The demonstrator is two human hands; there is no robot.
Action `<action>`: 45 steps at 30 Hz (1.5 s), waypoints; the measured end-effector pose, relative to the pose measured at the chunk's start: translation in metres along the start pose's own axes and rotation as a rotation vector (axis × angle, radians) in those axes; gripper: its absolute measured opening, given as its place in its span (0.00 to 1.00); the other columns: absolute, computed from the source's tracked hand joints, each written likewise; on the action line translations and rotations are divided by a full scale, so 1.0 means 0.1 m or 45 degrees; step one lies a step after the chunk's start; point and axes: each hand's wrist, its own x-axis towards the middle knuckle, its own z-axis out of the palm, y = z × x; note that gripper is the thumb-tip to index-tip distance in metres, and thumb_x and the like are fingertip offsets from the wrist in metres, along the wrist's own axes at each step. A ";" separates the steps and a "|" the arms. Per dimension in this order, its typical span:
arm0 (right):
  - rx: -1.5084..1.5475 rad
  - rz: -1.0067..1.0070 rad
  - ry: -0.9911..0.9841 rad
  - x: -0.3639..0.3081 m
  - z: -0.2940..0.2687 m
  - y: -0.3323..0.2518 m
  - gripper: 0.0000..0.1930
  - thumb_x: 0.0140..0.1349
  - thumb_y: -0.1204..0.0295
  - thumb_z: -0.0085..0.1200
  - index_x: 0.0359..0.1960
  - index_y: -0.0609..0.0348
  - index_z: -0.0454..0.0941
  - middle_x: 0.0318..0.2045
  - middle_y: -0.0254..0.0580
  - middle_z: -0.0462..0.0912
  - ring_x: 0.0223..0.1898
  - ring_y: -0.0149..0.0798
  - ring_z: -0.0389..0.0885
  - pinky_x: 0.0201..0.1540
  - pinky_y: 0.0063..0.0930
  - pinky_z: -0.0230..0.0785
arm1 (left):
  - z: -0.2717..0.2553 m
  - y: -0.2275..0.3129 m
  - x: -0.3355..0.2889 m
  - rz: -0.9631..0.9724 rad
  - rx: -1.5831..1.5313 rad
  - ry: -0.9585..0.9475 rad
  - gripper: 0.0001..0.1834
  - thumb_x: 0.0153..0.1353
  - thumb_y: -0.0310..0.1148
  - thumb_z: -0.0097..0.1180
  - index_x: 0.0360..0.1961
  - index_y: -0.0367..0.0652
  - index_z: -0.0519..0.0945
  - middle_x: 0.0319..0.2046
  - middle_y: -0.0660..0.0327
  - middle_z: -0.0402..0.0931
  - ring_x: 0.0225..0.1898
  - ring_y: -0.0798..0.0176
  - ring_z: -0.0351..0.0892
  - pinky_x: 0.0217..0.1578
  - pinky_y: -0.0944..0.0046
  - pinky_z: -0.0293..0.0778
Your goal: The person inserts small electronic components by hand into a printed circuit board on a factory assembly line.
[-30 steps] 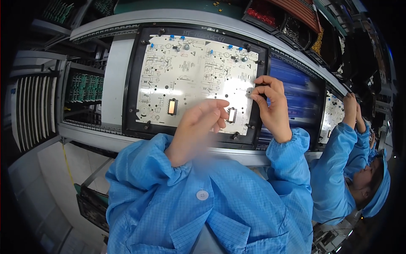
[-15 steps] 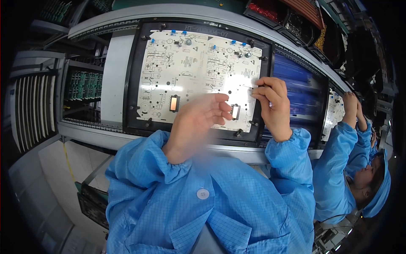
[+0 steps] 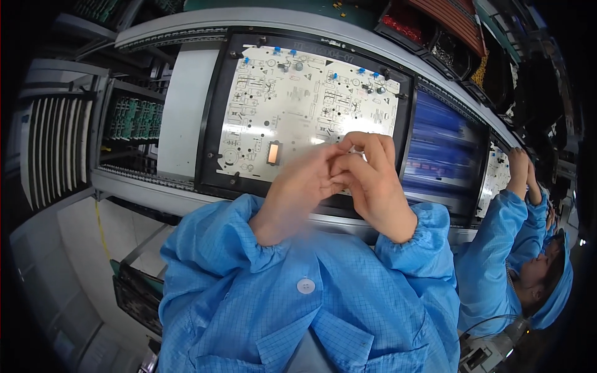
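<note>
A white circuit board (image 3: 292,115) lies in a black frame (image 3: 211,124) in front of me. Small blue parts (image 3: 277,50) and grey round parts (image 3: 299,66) stand along its far side, and a dark part with an orange top (image 3: 273,153) sits near its near left corner. Above the near right part of the board, my left hand (image 3: 292,193), partly blurred, has its fingers curled in. My right hand (image 3: 376,186) meets it there, thumb and fingers bent into a pinch. Whatever lies between the fingertips is hidden. The hands cover the board's near right area.
The frame rests on metal rails (image 3: 146,180). Beyond it on the right is a blurred blue surface (image 3: 438,146), then another board (image 3: 495,180) with a co-worker's hands (image 3: 519,171). Bins of red parts (image 3: 401,28) line the far right. Racks of green boards (image 3: 129,118) and pale panels (image 3: 62,149) stand left.
My right hand has moved left and nearer from the board's right edge to the fingers of my left hand. The board sits slightly farther right in view.
</note>
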 end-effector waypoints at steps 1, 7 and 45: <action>-0.002 -0.006 -0.001 0.00 -0.02 0.00 0.10 0.46 0.84 0.60 0.31 0.57 0.79 0.45 0.42 0.74 0.47 0.47 0.68 0.49 0.35 0.66 | 0.08 0.02 -0.02 -0.009 -0.029 0.078 0.23 0.74 0.40 0.31 0.59 0.32 0.67 0.51 0.50 0.74 0.51 0.59 0.76 0.54 0.61 0.70; 0.326 0.111 0.057 -0.05 -0.08 0.05 0.07 0.52 0.84 0.59 0.31 0.61 0.78 0.45 0.42 0.73 0.47 0.39 0.71 0.51 0.29 0.66 | -0.06 0.08 -0.05 -0.176 0.463 -0.121 0.14 0.75 0.40 0.38 0.37 0.44 0.71 0.24 0.68 0.68 0.27 0.77 0.63 0.29 0.76 0.61; 1.102 0.676 0.012 0.03 0.21 -0.09 0.02 0.64 0.80 0.52 0.37 0.65 0.75 0.34 0.34 0.78 0.39 0.26 0.77 0.44 0.21 0.70 | -0.24 0.03 -0.21 0.265 1.053 0.294 0.06 0.62 0.27 0.55 0.39 0.36 0.78 0.26 0.60 0.79 0.30 0.71 0.77 0.32 0.68 0.73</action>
